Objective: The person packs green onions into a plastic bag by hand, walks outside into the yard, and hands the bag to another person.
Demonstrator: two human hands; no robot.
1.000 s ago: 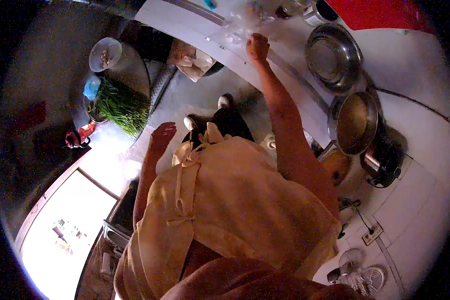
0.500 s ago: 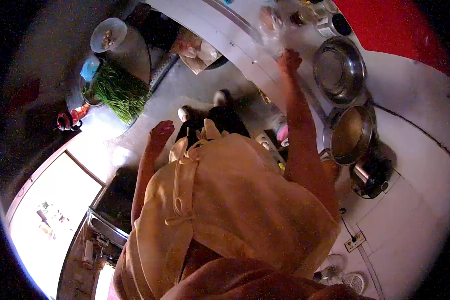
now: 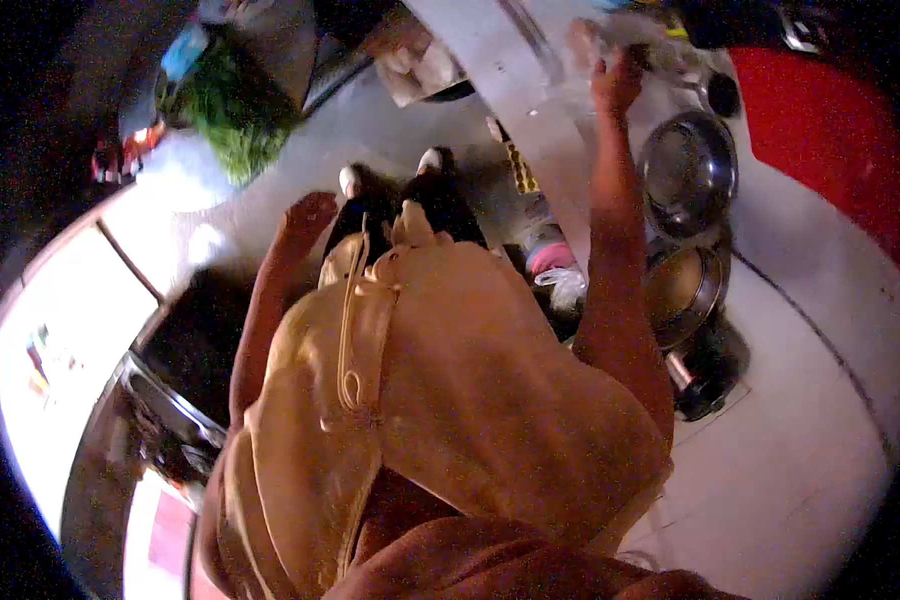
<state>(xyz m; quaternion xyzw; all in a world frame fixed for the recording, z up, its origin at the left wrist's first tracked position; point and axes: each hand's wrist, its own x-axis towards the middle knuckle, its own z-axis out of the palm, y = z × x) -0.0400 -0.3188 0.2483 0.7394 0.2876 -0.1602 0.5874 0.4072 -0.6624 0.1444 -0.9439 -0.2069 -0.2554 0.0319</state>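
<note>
My right hand (image 3: 620, 82) reaches out over the white counter, its fingers curled. Against its fingertips lies a clear plastic bag (image 3: 588, 45) with something pale brown inside. Blur hides whether the fingers grip the bag or something else. Below and right of this hand sits a shiny metal basin (image 3: 690, 172). Nearer my forearm is a metal pan (image 3: 684, 292) with a brownish inside. My left hand (image 3: 310, 214) hangs at my side above the floor, open and touching nothing, with its fingers loosely stretched.
Long green leafy stalks (image 3: 238, 110) lie on the left near a blue bag (image 3: 183, 52). A box with paper (image 3: 417, 65) stands beyond my shoes (image 3: 350, 181). A black appliance (image 3: 708, 385) sits beside the pan, and a cable (image 3: 805, 320) crosses the white surface. Red sheeting (image 3: 820, 150) covers the far right.
My view has turned and shifted, moving the greens and floor upward in the picture. My right hand stays beside the plastic bag. My left hand still hangs free.
</note>
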